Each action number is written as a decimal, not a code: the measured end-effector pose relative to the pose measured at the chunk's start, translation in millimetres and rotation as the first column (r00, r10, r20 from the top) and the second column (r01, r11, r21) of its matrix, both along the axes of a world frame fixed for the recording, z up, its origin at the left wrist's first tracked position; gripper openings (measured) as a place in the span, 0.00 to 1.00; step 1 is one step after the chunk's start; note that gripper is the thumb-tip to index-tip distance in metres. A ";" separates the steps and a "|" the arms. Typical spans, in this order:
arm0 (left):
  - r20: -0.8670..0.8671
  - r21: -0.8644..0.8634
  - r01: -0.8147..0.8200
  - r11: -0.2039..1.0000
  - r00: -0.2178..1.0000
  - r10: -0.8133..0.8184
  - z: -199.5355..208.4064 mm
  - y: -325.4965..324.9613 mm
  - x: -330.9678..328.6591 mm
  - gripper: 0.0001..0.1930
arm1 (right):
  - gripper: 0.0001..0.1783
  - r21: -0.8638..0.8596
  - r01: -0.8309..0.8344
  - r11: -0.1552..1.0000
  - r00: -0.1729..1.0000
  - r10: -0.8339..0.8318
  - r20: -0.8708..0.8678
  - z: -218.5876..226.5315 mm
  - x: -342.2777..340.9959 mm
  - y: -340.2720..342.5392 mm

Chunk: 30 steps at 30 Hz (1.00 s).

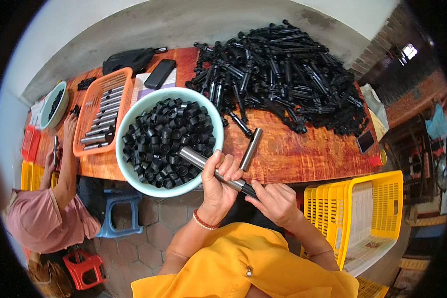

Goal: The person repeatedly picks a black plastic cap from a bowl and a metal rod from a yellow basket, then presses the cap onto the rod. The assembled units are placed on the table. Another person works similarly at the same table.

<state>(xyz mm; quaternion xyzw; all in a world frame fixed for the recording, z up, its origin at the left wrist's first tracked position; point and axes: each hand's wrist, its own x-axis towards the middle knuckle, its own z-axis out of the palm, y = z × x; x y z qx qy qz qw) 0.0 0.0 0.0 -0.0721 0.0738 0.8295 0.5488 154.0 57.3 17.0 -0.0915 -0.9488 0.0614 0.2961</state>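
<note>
We are partway through fitting a part onto a rod: our left hand (218,181) is wrapped around the middle of a long shiny steel rod (203,165), which slants from above the rim of the pale green plastic basin (126,171) down toward our lap, while our right hand (277,201) closes over its lower end, where a short black plastic end piece (248,189) shows between the two hands. Both hands are closed on the work — neither is free. We judge the step in hand to be seating or twisting that black piece onto the rod's end, though how far on it sits we cannot tell, since the fingers cover the joint. The basin, full of small black plastic caps (166,141), rests on the front edge of the red-brown wooden desk (303,149), and a second loose steel rod (250,149) lies just beside it to the right. The next move, as we read it, calls for a firm hold by the left hand and a straight push or turn by the right — keeping the piece in line with the rod so that it does not go on crooked.
</note>
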 end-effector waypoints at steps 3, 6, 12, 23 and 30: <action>0.009 -0.014 0.038 0.999 0.999 -0.038 0.8 7.2 4.9 0.16 | 0.24 0.048 0.023 0.999 1.000 -0.023 0.002 2.2 7.3 1.5; 0.003 -0.044 0.067 0.997 0.998 -0.067 11.5 12.0 13.3 0.17 | 0.27 0.062 0.023 0.998 0.999 -0.022 -0.025 7.4 17.1 3.9; -0.007 -0.031 0.099 0.995 0.995 -0.099 3.1 28.0 18.1 0.15 | 0.21 0.216 0.004 0.976 0.999 -0.011 0.031 14.1 25.5 20.9; 0.101 0.014 0.091 0.996 0.991 -0.092 -4.4 43.1 43.5 0.14 | 0.22 0.225 -0.031 0.974 0.999 0.025 0.028 12.7 47.6 38.5; 0.071 0.019 0.117 0.993 0.990 -0.118 -5.9 52.2 48.6 0.12 | 0.27 0.028 0.068 0.997 0.996 -0.069 0.056 15.6 57.9 40.1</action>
